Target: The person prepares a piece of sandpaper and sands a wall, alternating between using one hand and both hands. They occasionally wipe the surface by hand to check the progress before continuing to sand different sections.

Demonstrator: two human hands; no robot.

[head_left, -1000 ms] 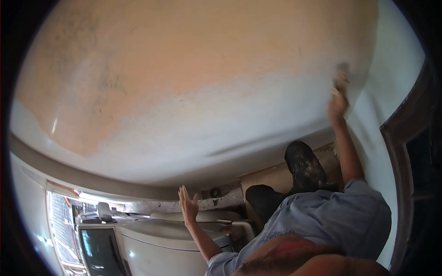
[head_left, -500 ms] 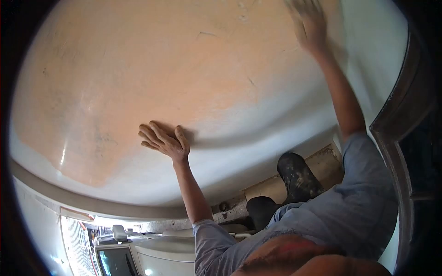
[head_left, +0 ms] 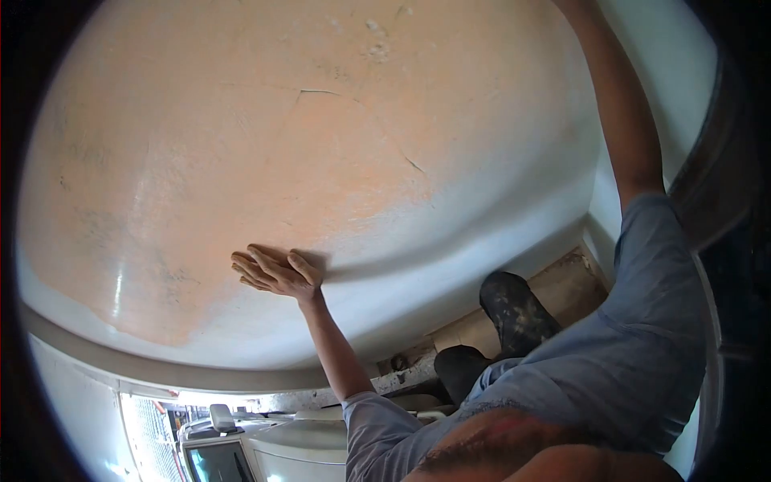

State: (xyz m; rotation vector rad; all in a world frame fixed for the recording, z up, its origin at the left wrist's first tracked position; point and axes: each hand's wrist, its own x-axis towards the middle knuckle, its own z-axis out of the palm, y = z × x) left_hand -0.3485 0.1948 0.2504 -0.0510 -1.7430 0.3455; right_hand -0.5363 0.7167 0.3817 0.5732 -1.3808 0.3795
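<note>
My left hand [head_left: 277, 273] lies against a curved wall [head_left: 385, 249], fingers stretched out and thumb apart, holding nothing that shows. It rests near the lower border of a large peach-orange patch [head_left: 241, 161], where the surface turns white. Thin cracks and dark scuffs mark the patch, and a rough pale spot shows near the top. My right arm [head_left: 622, 104] reaches up along the wall's right side. The hand at its end is beyond the upper edge of the picture.
A dark frame [head_left: 711, 185] stands close on the right. Below are my dark, stained trouser legs [head_left: 518, 313] and a brown ledge [head_left: 562, 289]. At lower left, a pale vehicle [head_left: 297, 450] with a side mirror [head_left: 222, 417] stands near a mesh screen [head_left: 152, 430].
My right hand has moved up out of the picture. My left hand stays flat on the wall, slightly lower and further left in view as the camera has shifted.
</note>
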